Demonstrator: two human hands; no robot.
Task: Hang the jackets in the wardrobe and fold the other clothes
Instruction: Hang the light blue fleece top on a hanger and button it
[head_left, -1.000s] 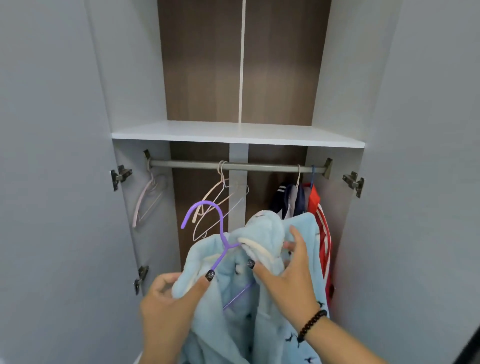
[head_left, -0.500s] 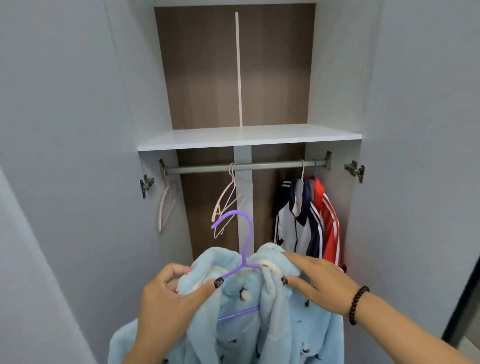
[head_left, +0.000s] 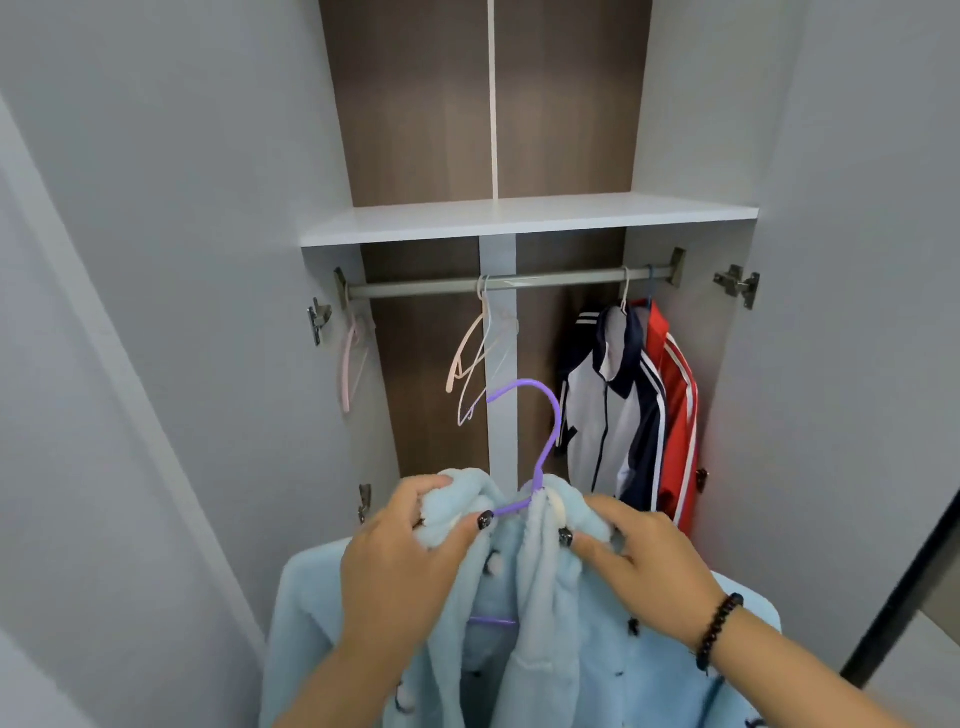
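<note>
Already two jackets (head_left: 631, 405) hang above right hand (head_left: 641, 564); both hands, left hand (head_left: 402, 551) incl., grip blue jacket (head_left: 519, 623) on purple hanger (head_left: 540, 447), w/ rail (head_left: 498, 283) unreached.

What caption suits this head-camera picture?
Both hands, left hand and right hand, grip a fluffy blue jacket on a purple hanger before the wardrobe rail.
</note>
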